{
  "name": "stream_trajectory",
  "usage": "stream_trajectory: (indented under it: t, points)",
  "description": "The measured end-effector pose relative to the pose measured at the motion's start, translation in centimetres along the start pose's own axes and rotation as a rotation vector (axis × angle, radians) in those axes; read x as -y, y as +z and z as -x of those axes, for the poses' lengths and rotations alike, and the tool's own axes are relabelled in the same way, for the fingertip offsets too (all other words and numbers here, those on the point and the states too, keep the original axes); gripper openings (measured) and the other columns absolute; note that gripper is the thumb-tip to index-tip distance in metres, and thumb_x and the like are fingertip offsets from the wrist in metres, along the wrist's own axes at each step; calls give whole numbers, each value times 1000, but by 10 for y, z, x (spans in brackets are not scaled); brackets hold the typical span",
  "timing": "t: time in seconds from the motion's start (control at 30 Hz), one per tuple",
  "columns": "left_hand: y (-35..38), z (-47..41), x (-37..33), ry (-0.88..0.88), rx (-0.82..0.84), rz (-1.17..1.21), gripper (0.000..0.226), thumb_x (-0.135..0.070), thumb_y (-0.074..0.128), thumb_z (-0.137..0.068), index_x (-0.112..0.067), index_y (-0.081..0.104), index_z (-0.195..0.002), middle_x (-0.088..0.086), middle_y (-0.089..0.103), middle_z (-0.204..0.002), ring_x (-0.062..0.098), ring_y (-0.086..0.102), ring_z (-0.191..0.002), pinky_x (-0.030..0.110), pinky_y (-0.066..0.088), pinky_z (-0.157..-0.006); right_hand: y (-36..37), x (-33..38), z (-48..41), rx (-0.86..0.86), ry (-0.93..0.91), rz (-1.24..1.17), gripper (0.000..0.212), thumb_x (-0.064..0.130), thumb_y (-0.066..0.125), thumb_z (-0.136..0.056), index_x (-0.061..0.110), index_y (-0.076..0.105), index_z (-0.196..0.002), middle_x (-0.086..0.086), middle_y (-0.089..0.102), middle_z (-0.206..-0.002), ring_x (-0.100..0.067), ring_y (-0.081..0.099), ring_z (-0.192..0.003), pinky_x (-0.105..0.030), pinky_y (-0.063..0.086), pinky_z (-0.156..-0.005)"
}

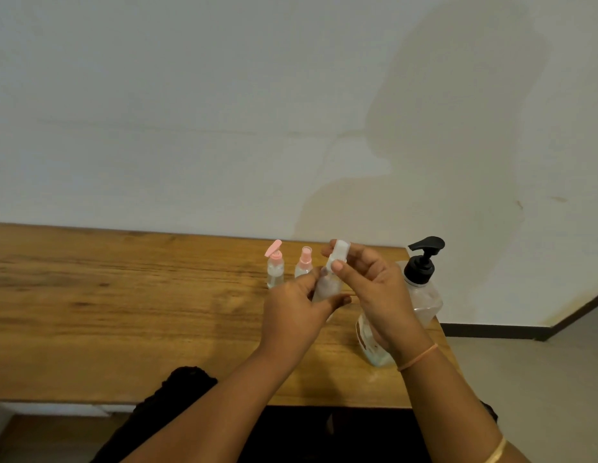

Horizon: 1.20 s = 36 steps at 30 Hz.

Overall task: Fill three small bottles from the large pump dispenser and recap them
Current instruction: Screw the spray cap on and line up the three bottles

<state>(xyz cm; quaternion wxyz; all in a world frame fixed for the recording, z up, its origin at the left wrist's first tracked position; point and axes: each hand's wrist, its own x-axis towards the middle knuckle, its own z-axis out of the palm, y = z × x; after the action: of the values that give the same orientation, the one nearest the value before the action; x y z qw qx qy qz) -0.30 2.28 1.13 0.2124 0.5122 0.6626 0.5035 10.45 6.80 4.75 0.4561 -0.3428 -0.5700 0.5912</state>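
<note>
My left hand grips the body of a small clear bottle held above the wooden table. My right hand pinches that bottle's white flip cap at the top. Two more small clear bottles stand behind my hands: one with its pink flip lid open, one with a pink spray top. The large clear pump dispenser with a black pump head stands at the table's right end, partly hidden by my right hand.
A second clear container with a label stands near the table's right front, mostly behind my right wrist. The table's right edge drops to a pale floor. A white wall rises right behind the table.
</note>
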Motion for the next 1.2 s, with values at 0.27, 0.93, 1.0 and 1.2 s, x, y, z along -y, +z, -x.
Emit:
stream_trajectory:
  t: [0.27,0.93,1.0,1.2]
  points:
    - [1,1,1,-22,31,-22,46,-46,72,-73,-19,69,-110,-8,70,-73,5,63,-64,21,49,-53,14,-10,-1,-233,10,229,40,28,82,-67,19,56,-96,-4,64,-95,-18,62,-89,-41,56,-79]
    - [-2,-3,-1,-77,49,94,45,-40,79,-68,-23,70,-109,-13,70,-71,2,65,-67,16,51,-58,3,-5,1,43,143,-101,47,30,65,-80,18,55,-124,-1,66,-115,-15,63,-107,-23,52,-74]
    - [-3,-4,0,-62,50,98,46,-37,81,-68,-23,70,-109,-14,71,-72,0,65,-67,16,51,-59,0,-1,1,79,109,-88,23,12,54,-91,18,62,-112,2,72,-105,-11,68,-96,-19,52,-67]
    - [-1,0,1,-34,55,40,47,-42,78,-69,-25,69,-111,-10,71,-74,1,64,-66,25,54,-58,5,-4,-4,-157,42,23,23,3,76,-72,11,63,-90,-4,69,-84,-16,66,-81,-25,54,-64]
